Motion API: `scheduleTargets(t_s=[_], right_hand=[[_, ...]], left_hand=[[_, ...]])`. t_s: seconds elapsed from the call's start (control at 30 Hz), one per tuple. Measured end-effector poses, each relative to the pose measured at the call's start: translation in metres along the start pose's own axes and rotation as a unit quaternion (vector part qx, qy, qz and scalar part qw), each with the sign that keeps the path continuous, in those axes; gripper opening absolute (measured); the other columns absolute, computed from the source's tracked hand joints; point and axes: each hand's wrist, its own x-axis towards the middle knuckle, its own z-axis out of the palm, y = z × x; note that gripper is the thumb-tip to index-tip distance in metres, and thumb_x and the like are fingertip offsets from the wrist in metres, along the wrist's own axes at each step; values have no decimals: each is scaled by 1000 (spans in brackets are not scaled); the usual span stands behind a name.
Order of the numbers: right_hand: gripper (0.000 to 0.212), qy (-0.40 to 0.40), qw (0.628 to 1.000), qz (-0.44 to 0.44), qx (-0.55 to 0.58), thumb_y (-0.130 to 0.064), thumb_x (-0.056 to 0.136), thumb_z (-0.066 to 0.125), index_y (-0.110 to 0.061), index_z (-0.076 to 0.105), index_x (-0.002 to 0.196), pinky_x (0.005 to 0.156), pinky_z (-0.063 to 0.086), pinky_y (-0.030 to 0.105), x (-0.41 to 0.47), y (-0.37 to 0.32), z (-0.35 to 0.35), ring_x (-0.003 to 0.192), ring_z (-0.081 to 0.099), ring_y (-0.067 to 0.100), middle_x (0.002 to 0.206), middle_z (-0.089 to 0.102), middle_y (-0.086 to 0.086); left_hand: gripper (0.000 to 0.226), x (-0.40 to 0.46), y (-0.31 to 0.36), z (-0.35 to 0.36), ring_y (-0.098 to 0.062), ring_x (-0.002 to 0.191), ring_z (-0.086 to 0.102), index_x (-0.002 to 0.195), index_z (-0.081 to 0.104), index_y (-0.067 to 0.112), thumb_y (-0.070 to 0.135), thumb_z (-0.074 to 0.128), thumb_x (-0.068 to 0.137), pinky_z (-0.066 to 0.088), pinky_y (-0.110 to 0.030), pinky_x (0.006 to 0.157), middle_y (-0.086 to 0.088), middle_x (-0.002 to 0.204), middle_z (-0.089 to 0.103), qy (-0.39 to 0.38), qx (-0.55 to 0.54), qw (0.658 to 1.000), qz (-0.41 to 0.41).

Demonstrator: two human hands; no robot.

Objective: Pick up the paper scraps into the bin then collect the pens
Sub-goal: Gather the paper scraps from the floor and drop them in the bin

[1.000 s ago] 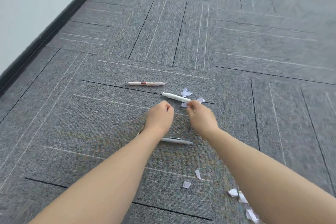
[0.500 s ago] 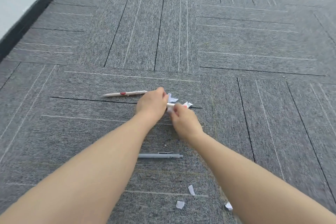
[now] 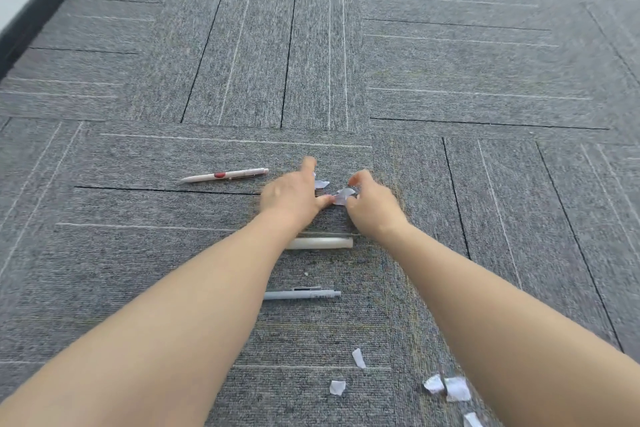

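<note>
My left hand [image 3: 292,196] and my right hand [image 3: 375,210] are low over the grey carpet, close together. A white paper scrap [image 3: 344,196] sits between them, pinched by my right fingertips, and my left thumb touches its edge. My left index finger is raised, and a second scrap [image 3: 322,184] lies just beyond that hand. A white pen [image 3: 322,243] lies across the carpet under my wrists. Closer to me is a grey pen [image 3: 301,295]. A white pen with a red band [image 3: 225,175] is off to the left. No bin is in view.
More paper scraps lie near me on the carpet: a narrow scrap [image 3: 358,357], a small scrap [image 3: 337,387] and a cluster of scraps [image 3: 457,388] by my right forearm. A white wall with a black skirting board [image 3: 34,21] runs along the far left.
The white pen that lay beyond my hands now lies nearer me, under my wrists. My right hand has closed on a scrap, and my left fist has loosened with the index finger raised.
</note>
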Motion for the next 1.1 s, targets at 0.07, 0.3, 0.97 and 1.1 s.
scheduleTargets(t_s=[0.07, 0.3, 0.97, 1.1], right_hand=[[27, -5, 999, -34, -37, -31, 96, 45, -14, 43, 117, 65, 44, 36, 0, -2, 1, 81, 57, 30, 93, 60, 7], [12, -8, 982, -71, -176, -23, 101, 40, -14, 37, 94, 60, 45, 38, 4, -14, 8, 75, 53, 30, 85, 55, 10], [31, -204, 749, -42, 629, -41, 84, 56, -11, 57, 75, 38, 27, 17, -75, 24, -67, 42, 41, 11, 75, 61, 10], [41, -200, 798, 18, 569, -39, 98, 46, -13, 49, 66, 34, 23, 18, -91, 10, -69, 38, 35, 8, 65, 57, 1]], left_hand=[[55, 4, 1, 4, -30, 92, 63, 123, 31, 17, 57, 48, 90, 38, -36, 65, -10, 104, 66, -9, 12, 1000, -2], [20, 5, 0, 7, -32, 80, 58, 101, 43, 15, 26, 27, 103, 35, -37, 61, -13, 95, 65, 9, 45, 998, 48], [17, -105, 10, 7, -11, 46, 38, 77, 48, 11, 8, 41, 92, 28, -22, 39, -5, 69, 50, 5, -710, 694, -120], [38, -121, 3, 6, -11, 44, 33, 65, 42, 14, 32, 41, 99, 28, -24, 41, 2, 55, 40, 1, -629, 758, -173]])
